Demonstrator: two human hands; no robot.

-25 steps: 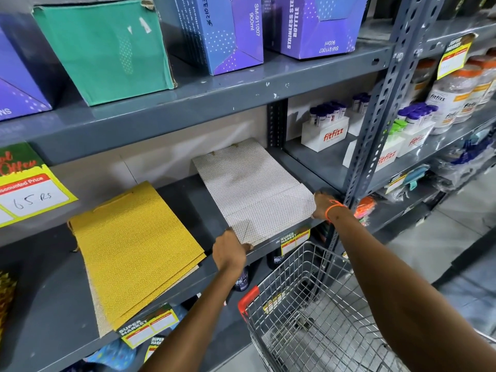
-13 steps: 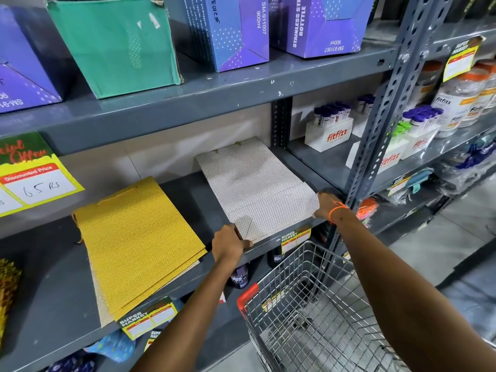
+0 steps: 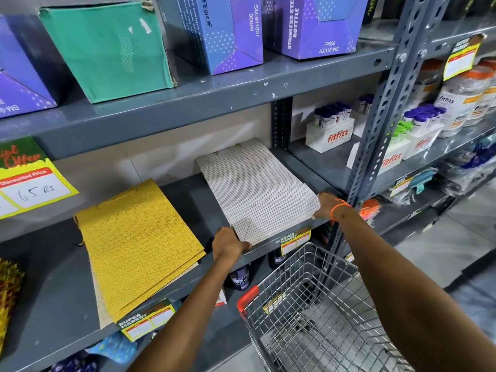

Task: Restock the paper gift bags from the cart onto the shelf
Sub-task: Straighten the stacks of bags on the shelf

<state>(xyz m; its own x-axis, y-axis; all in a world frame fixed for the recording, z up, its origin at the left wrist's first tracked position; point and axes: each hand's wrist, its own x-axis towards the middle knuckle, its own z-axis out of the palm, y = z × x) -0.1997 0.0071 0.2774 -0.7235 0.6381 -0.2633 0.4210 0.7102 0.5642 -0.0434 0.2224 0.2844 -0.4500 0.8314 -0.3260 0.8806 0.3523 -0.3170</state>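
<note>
A flat stack of white dotted paper gift bags (image 3: 255, 189) lies on the grey middle shelf (image 3: 61, 285). My left hand (image 3: 228, 244) grips its near left corner at the shelf's front edge. My right hand (image 3: 326, 206), with an orange band at the wrist, holds the stack's near right corner. To the left, a stack of yellow patterned gift bags (image 3: 139, 245) lies flat on the same shelf. The wire shopping cart (image 3: 308, 304) with a red corner guard stands below my arms, and I see no bags in it.
Green and purple bottle boxes (image 3: 107, 49) fill the shelf above. A perforated steel upright (image 3: 386, 103) stands just right of the white bags. Beyond it are fitfizz tube packs (image 3: 332, 130) and jars. Price tags hang from the shelf edges. A gold patterned item (image 3: 8, 291) sits far left.
Both hands stay on the white bag stack's near corners, and the stack barely shifts. The left hand now curls over the shelf edge at its corner.
</note>
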